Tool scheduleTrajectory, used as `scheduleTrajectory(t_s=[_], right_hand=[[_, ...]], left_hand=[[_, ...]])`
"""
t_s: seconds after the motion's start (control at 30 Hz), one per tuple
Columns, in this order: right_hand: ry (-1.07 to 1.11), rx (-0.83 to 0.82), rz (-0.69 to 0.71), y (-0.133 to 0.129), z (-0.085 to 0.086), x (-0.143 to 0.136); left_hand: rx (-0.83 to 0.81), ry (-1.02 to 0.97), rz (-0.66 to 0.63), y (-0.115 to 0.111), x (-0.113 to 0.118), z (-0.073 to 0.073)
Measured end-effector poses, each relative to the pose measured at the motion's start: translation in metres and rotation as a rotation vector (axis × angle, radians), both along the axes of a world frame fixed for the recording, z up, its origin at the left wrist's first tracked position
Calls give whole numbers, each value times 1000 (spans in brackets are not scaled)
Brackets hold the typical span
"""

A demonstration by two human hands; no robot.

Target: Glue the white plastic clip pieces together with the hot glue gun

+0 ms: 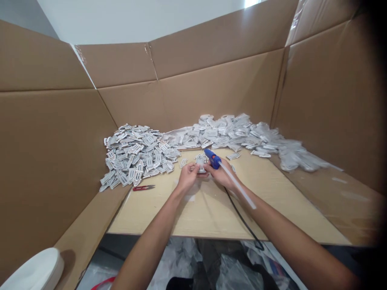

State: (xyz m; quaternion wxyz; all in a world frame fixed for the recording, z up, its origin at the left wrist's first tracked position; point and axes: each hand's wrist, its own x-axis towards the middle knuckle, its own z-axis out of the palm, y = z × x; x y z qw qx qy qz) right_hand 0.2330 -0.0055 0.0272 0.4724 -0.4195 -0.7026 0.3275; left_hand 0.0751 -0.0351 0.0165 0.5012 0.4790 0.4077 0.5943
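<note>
Left hand (188, 176): my fingers pinch the small grey boat (200, 160) at its near end.
Right hand (222, 173): my fingers wrap the blue glue gun (213, 160); I can't tell if they touch the boat too.
Boat: it is between my hands, over the bench (275, 189). I think it is light, stiff and thin, so it could snap. I'd hold its rim, away from the hot tip.

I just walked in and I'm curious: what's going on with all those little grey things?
Someone's left hand holds a small grey piece over the table. The right hand holds a blue glue gun with a whitish stick poking out its back. A big pile of similar pieces sits at the left, near red snips.
</note>
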Motion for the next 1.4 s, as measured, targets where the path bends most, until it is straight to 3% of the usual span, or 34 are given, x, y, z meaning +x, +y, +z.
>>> scheduleTrajectory(t_s=[0.2, 0.5, 0.67, 1.13, 1.4], right_hand=[[1, 7, -23, -12, 12, 2], [96, 27, -73, -3, -4, -6], [94, 3, -111, -2, -3, -6], [101, 29, -75, 0, -6, -7], [32, -3, -15, -6, 0, -6]], left_hand=[[-53, -105, 50, 0, -8, 2], [-14, 26, -25, -4, 2, 2], [-29, 8, -82, -5, 4, 8], [37, -24, -26, -4, 2, 6], [37, -6, 64, -2, 5, 5]])
